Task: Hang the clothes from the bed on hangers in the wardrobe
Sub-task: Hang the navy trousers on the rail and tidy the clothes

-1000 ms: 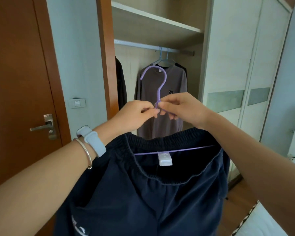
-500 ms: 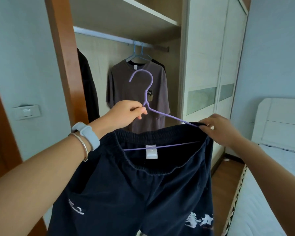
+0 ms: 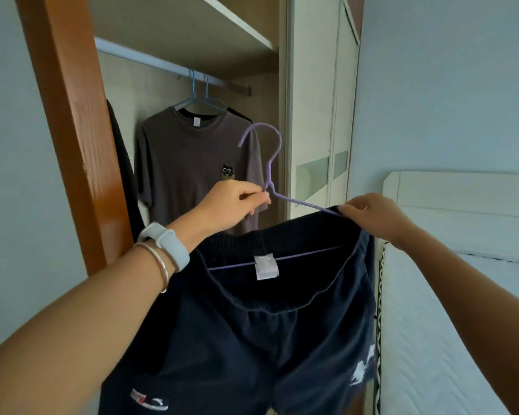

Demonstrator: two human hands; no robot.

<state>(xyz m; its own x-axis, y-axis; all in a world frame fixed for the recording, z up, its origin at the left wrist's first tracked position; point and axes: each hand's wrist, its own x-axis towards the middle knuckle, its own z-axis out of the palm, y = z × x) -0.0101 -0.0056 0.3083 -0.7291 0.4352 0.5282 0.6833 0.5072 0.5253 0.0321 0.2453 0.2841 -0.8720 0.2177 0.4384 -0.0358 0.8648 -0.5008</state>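
Note:
Dark navy shorts (image 3: 267,330) hang on a purple hanger (image 3: 274,151) that I hold up in front of the open wardrobe. My left hand (image 3: 231,205) pinches the hanger's neck just below the hook. At the hanger's right shoulder, my right hand (image 3: 372,214) grips the waistband of the shorts. The hanger's bottom bar shows inside the waistband beside a white label. The wardrobe rail (image 3: 150,61) runs above and behind the hook.
A grey T-shirt (image 3: 192,163) hangs on a blue hanger (image 3: 192,97) from the rail, with a dark garment (image 3: 123,163) at the left. A wooden frame (image 3: 69,130) stands left, white sliding doors (image 3: 318,115) right. The bed (image 3: 450,324) lies at right.
The view has swung right and closer to the wardrobe. My right hand left the hanger's neck and went to the waistband at the right shoulder. The left hand keeps its pinch.

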